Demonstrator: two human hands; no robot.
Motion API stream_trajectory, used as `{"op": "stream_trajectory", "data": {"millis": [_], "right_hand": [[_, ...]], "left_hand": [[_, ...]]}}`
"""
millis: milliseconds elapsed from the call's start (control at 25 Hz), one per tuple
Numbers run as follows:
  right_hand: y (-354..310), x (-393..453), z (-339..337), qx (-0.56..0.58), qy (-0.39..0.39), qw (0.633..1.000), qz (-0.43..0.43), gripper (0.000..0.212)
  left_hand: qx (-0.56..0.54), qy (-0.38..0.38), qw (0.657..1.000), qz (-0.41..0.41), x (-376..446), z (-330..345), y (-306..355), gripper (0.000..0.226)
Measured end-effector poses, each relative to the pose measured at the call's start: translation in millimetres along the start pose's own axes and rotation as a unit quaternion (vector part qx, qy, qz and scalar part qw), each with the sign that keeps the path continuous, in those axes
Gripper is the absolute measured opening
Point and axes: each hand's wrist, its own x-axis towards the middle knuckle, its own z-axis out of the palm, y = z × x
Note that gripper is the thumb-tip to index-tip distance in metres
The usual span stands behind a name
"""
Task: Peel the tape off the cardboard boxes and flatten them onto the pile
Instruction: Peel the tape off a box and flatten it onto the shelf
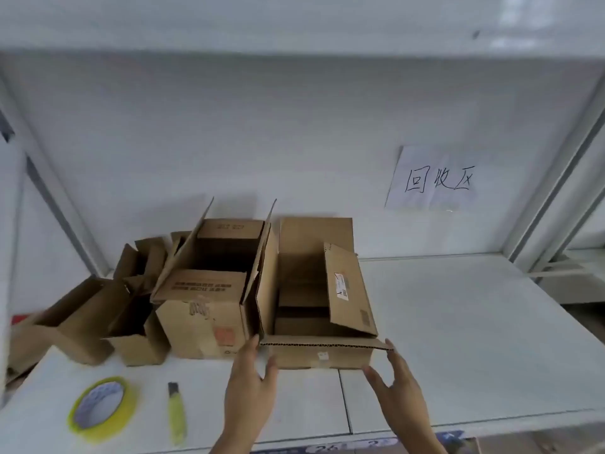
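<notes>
Several open cardboard boxes stand in a row on a white shelf (pixel 458 339). The rightmost box (pixel 314 322) has its flaps up, and a strip of clear tape (pixel 322 358) runs down its front wall. My left hand (pixel 252 381) is at its front left corner, fingers spread and touching the near flap's edge. My right hand (pixel 396 381) is at the front right corner, fingers apart, holding nothing. A taller box (pixel 209 309) stands just left of it. Further left are smaller boxes (pixel 131 322), one tipped on its side.
A roll of yellow tape (pixel 101 407) and a yellow utility knife (pixel 176 411) lie on the shelf's front left. A paper sign with handwriting (pixel 432 178) hangs on the back wall. The right half of the shelf is bare.
</notes>
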Motion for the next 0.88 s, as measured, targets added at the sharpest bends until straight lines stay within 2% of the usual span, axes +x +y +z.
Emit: {"op": "stream_trajectory", "data": {"millis": [80,200,280,400,640,760,880], "right_hand": [[4.4,14.7,17.1,0.033,0.003,0.999,-0.016,0.078],[11.2,37.3,38.1,0.074,-0.007,0.997,-0.017,0.085],[15.8,43.7,44.6,0.094,0.002,0.995,-0.026,0.086],[12.9,43.3,44.8,0.127,0.022,0.991,-0.028,0.084],[17.9,15.1,41.6,0.159,0.085,0.983,-0.025,0.084],[16.7,7.4,36.0,0.150,0.088,0.985,-0.007,0.085],[16.6,2.7,30.6,0.177,0.081,0.981,0.005,0.088]], "left_hand": [[-0.042,0.006,0.999,0.005,10.1,18.5,-3.2,0.066],[-0.134,-0.032,0.990,0.004,27.1,40.2,-7.5,0.080],[-0.186,-0.041,0.981,0.022,27.3,48.5,-9.8,0.082],[-0.206,-0.044,0.977,0.043,22.1,46.4,-1.3,0.079],[-0.169,-0.056,0.980,0.084,0.3,35.8,-6.6,0.061],[-0.195,-0.033,0.979,0.047,-10.1,32.4,2.2,0.038],[-0.228,-0.020,0.973,0.013,-15.4,29.0,12.1,0.030]]}}
